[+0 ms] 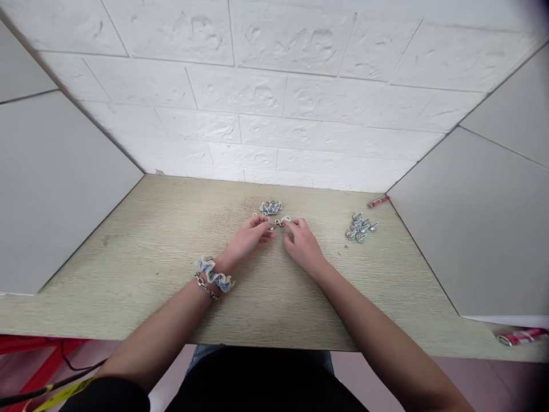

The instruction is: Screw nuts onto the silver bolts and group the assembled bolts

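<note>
My left hand [249,237] is closed in a pinch on a small silvery bolt [270,221] near the middle of the table. The fingers partly hide this bolt. Across from it, my right hand [303,247] has its index fingertip at some small nuts [277,222], with its thumb held apart from that finger. Flat washers [287,218] lie just beyond the right fingertips. Behind both hands sits a cluster of several bolts [271,207], some standing head down.
A second pile of several bolts with washers [361,228] lies to the right on the wooden table [274,303]. A red cylinder [378,202] rests at the back right corner, another [521,337] at the front right. White brick-patterned wall behind; grey panels flank both sides.
</note>
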The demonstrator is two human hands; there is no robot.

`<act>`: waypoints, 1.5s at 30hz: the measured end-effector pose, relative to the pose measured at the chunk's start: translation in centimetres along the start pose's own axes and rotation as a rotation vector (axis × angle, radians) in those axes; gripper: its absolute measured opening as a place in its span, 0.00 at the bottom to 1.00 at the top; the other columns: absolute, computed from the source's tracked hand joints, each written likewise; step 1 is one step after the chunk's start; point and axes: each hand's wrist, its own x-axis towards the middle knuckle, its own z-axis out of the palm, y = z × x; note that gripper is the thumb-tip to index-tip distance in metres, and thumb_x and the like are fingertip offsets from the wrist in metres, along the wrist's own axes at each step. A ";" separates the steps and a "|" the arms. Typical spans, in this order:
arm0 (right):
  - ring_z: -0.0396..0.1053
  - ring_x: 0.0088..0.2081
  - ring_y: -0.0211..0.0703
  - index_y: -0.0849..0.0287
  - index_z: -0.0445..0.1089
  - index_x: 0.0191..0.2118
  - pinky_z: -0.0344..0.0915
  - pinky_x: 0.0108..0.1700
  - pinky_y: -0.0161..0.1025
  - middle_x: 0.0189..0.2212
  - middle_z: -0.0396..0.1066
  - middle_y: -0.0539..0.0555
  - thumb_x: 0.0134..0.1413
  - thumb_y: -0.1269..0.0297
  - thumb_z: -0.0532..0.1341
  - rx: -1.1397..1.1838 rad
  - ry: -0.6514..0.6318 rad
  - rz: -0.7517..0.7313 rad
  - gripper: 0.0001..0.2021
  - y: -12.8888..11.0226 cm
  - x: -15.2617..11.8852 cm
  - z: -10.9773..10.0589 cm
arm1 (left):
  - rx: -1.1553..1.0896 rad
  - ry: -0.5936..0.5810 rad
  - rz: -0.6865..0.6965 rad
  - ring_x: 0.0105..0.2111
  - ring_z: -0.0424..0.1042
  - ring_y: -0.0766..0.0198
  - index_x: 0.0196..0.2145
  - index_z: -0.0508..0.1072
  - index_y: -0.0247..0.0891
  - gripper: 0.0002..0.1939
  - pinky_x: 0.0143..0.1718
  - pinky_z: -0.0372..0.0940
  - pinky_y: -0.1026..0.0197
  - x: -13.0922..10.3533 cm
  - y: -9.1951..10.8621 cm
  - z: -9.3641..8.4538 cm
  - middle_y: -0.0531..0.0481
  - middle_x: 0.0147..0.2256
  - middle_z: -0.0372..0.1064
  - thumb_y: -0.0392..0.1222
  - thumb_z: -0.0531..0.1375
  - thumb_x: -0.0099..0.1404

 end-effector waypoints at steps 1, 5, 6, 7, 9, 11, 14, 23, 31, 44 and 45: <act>0.62 0.41 0.42 0.59 0.65 0.47 0.60 0.43 0.39 0.42 0.59 0.57 0.50 0.69 0.51 -0.018 -0.009 0.002 0.17 0.0 0.0 0.0 | -0.039 -0.011 -0.023 0.30 0.69 0.70 0.32 0.62 0.34 0.13 0.31 0.62 0.67 0.0 0.0 0.0 0.48 0.37 0.67 0.45 0.59 0.55; 0.62 0.38 0.41 0.60 0.66 0.41 0.60 0.40 0.37 0.40 0.61 0.56 0.51 0.69 0.52 -0.029 0.017 0.005 0.12 0.2 0.1 0.1 | -0.080 -0.053 -0.101 0.29 0.70 0.68 0.35 0.60 0.36 0.13 0.27 0.62 0.68 -0.3 0.0 0.1 0.45 0.37 0.69 0.45 0.58 0.57; 0.62 0.38 0.41 0.61 0.65 0.42 0.59 0.40 0.37 0.40 0.61 0.56 0.51 0.69 0.52 -0.026 0.029 0.002 0.12 0.2 0.1 0.1 | -0.079 -0.053 -0.110 0.29 0.71 0.68 0.35 0.59 0.36 0.13 0.27 0.62 0.69 -0.3 0.0 0.1 0.45 0.36 0.69 0.46 0.58 0.57; 0.62 0.38 0.40 0.61 0.65 0.42 0.59 0.40 0.37 0.40 0.61 0.56 0.51 0.69 0.52 -0.024 0.035 -0.002 0.12 0.3 0.2 0.2 | -0.078 -0.053 -0.112 0.29 0.70 0.69 0.35 0.59 0.36 0.13 0.26 0.61 0.69 -0.3 -0.1 0.1 0.45 0.35 0.70 0.46 0.58 0.57; 0.62 0.39 0.40 0.61 0.65 0.43 0.59 0.41 0.37 0.40 0.61 0.56 0.51 0.68 0.53 -0.021 0.025 -0.013 0.12 0.4 0.2 0.2 | -0.078 -0.052 -0.104 0.28 0.70 0.70 0.35 0.60 0.35 0.13 0.26 0.61 0.70 -0.2 -0.2 0.0 0.46 0.34 0.70 0.45 0.58 0.58; 0.62 0.38 0.40 0.61 0.66 0.41 0.59 0.42 0.36 0.39 0.62 0.56 0.52 0.68 0.54 -0.024 0.002 -0.021 0.11 0.5 0.2 0.2 | -0.060 -0.051 -0.087 0.28 0.69 0.71 0.34 0.60 0.35 0.12 0.26 0.60 0.70 0.0 -0.3 0.0 0.46 0.33 0.70 0.43 0.58 0.57; 0.62 0.36 0.39 0.61 0.68 0.35 0.58 0.41 0.36 0.35 0.62 0.55 0.52 0.68 0.55 -0.033 -0.027 -0.028 0.07 0.7 0.4 0.2 | 0.020 -0.051 -0.045 0.27 0.68 0.71 0.34 0.61 0.34 0.11 0.27 0.60 0.69 0.4 -0.6 -0.1 0.47 0.31 0.69 0.43 0.58 0.57; 0.65 0.29 0.37 0.61 0.68 0.34 0.62 0.34 0.35 0.27 0.69 0.51 0.49 0.65 0.57 0.221 -0.008 0.039 0.07 0.6 0.6 -0.9 | 0.693 0.048 0.258 0.28 0.65 0.66 0.35 0.68 0.35 0.09 0.32 0.59 0.64 0.1 -1.0 0.0 0.52 0.26 0.66 0.42 0.54 0.58; 0.69 0.32 0.35 0.59 0.68 0.38 0.67 0.37 0.34 0.34 0.71 0.51 0.47 0.68 0.56 0.418 0.061 -0.086 0.10 -0.4 0.0 -0.5 | 0.896 0.040 0.389 0.29 0.67 0.66 0.38 0.71 0.38 0.11 0.35 0.59 0.64 -0.3 -1.2 0.0 0.51 0.31 0.70 0.39 0.51 0.60; 0.69 0.35 0.36 0.60 0.69 0.36 0.66 0.41 0.36 0.35 0.71 0.52 0.48 0.69 0.57 0.426 0.014 -0.095 0.08 -0.2 -0.1 -0.6 | 0.994 0.026 0.358 0.30 0.67 0.63 0.36 0.72 0.37 0.12 0.34 0.58 0.63 -0.7 -0.5 0.3 0.49 0.31 0.71 0.40 0.51 0.61; 0.69 0.35 0.37 0.59 0.69 0.36 0.66 0.41 0.36 0.35 0.71 0.52 0.48 0.69 0.57 0.421 0.006 -0.080 0.08 -0.3 0.0 -0.7 | 0.998 0.024 0.357 0.30 0.67 0.63 0.36 0.72 0.38 0.12 0.34 0.58 0.63 -0.7 -0.5 0.3 0.49 0.31 0.71 0.41 0.51 0.61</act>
